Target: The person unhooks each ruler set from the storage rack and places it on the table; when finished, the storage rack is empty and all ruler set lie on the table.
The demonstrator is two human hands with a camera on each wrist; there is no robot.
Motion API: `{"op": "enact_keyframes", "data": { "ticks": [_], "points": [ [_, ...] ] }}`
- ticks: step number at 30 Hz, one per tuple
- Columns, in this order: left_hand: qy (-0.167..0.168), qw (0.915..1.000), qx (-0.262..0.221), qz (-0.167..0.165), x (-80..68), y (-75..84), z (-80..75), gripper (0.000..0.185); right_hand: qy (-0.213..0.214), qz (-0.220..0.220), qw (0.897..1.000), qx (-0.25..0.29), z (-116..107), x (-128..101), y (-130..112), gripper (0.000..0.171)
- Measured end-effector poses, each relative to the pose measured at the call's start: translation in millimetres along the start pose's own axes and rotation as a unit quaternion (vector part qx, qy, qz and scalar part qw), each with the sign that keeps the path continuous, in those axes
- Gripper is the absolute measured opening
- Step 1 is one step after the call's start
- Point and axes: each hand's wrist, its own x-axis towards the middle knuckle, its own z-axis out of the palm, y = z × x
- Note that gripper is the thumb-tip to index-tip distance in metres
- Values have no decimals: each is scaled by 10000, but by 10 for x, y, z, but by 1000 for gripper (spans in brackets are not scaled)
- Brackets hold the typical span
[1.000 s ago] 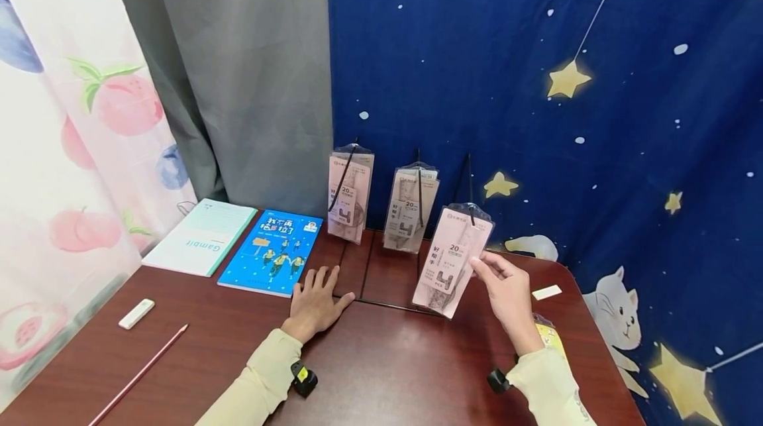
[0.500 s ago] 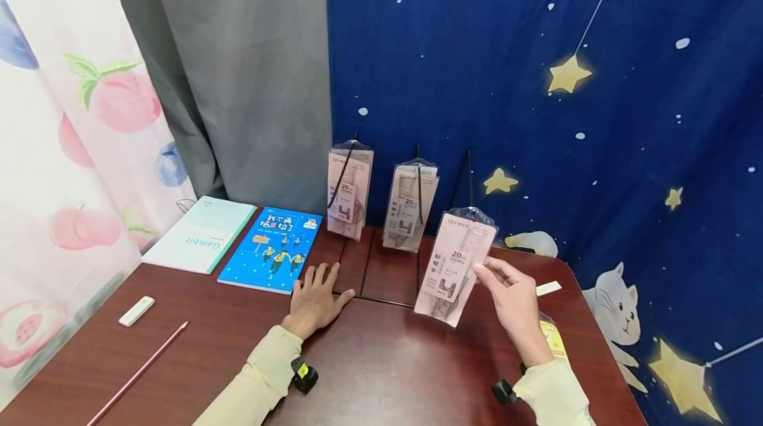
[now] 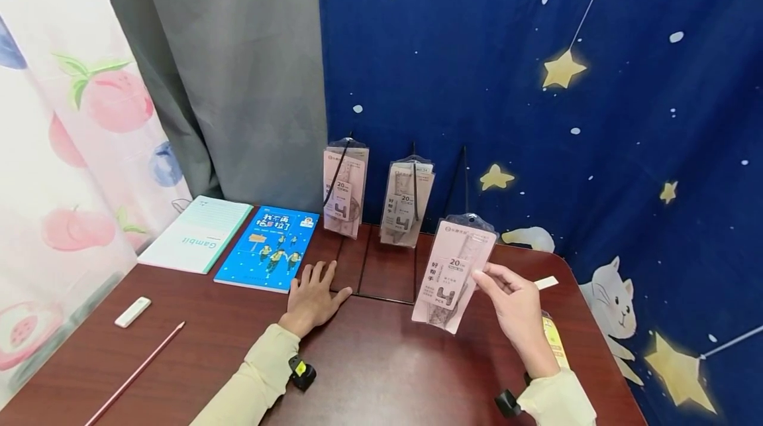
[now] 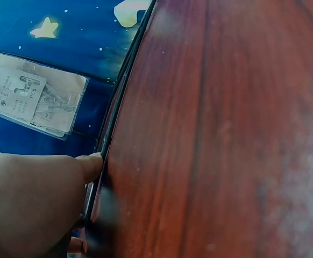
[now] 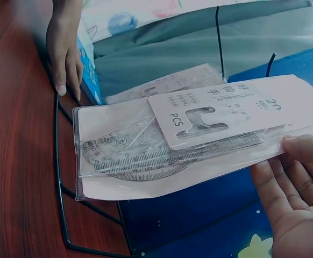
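Resting flat on the table (image 3: 387, 373), the left hand (image 3: 311, 299) lies with fingers straight and spread, just left of the black wire rack (image 3: 381, 293) and touching its base rail. Left of that rack sit a blue book (image 3: 268, 249) and a pale green notebook (image 3: 197, 234). Two packets (image 3: 342, 191) (image 3: 405, 203) hang on the rack's pegs. Right of the rack, the right hand (image 3: 517, 310) pinches a pink ruler-set packet (image 3: 454, 273) by its edge, held tilted above the table, clear of the pegs.
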Motion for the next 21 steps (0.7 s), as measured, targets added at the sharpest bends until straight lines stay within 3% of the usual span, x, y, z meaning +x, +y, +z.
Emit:
{"op": "enact_keyframes", "data": {
  "ticks": [8,21],
  "points": [
    [-2,10000,46,-1,-1,-7,8,75,68,39,10000,-26,-136,-176,-94,24],
    [-126,9999,66,-15,13,-5,-13,77,119,402,9962,-768,-498,-349,1,36]
  ]
}}
